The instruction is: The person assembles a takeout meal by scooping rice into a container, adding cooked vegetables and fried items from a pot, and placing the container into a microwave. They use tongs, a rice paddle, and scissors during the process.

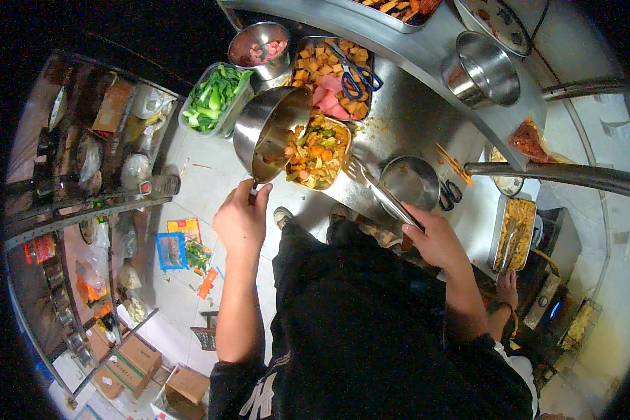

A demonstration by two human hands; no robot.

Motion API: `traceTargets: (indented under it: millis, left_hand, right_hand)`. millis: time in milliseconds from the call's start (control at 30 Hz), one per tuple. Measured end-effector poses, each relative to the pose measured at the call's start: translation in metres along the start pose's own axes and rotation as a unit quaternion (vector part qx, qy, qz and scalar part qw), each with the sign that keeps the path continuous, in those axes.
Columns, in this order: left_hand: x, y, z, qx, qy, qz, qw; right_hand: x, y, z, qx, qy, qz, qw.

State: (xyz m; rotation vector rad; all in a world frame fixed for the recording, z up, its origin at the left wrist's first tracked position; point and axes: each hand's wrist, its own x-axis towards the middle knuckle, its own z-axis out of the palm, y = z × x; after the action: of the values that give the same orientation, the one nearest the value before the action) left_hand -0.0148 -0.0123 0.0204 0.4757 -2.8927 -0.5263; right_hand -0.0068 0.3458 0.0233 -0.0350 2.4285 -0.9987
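Observation:
My left hand [241, 222] is closed on the handle of a steel pan [248, 136], which it holds tilted. The pan's mouth leans over a rectangular container [315, 187] of mixed stir-fried food [318, 154], with orange, green and pale pieces. My right hand [432, 236] grips long metal tongs [388, 196]; their tips are apart from the food, just right of the container. Beyond that container lies a tray of browned cubes [308, 63] with pink slices [331, 98] and blue-handled scissors [357, 78] on top.
A tub of leafy greens [217, 98] and a steel bowl with pink pieces [259, 50] stand far left. On the right are an empty round pan [411, 183], black-handled scissors [451, 194], chopsticks [455, 164] and another person's hand [507, 288] beside a yellow-food tray [516, 231]. Shelves [91, 203] line the left.

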Motion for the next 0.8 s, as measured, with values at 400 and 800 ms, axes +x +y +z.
traceTargets:
  millis: [400, 800]
  left_hand:
    - [0.003, 0.003, 0.001, -0.013, -0.006, 0.017, 1.0]
    - [0.003, 0.002, 0.0, -0.019, -0.003, 0.026, 0.999]
  right_hand:
    - [0.01, -0.009, 0.006, 0.124, -0.1, 0.086, 0.984]
    - [0.015, 0.006, 0.005, -0.058, 0.005, -0.06, 0.997]
